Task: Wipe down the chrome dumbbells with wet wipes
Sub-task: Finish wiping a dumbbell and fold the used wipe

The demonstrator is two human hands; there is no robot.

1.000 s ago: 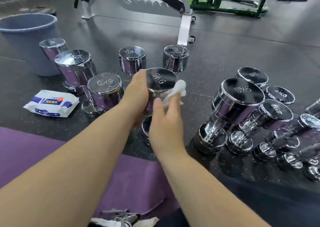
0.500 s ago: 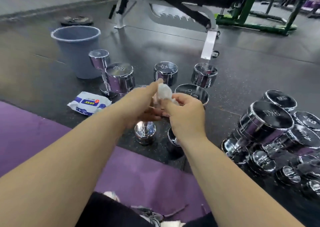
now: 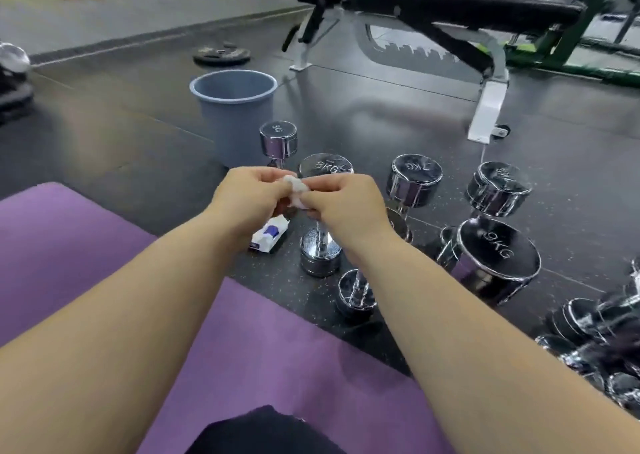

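Both hands meet in the middle of the view around a crumpled white wet wipe. My left hand pinches it from the left and my right hand pinches it from the right, above the floor. Behind and below them an 8KG chrome dumbbell stands tilted. A 7KG dumbbell, another chrome dumbbell and a 9KG dumbbell lie to the right. A small dumbbell stands by the bin. The wipes pack lies partly hidden under my left wrist.
A grey plastic bin stands behind the dumbbells. A purple mat covers the floor at the left and under my arms. A black weight bench stands at the back, a weight plate lies beyond the bin, and several more dumbbells pile at the right.
My left hand let go of the dumbbell head and both hands came together on the wipe, crumpling it. The view swung left and up, so the bin sits nearer the centre.
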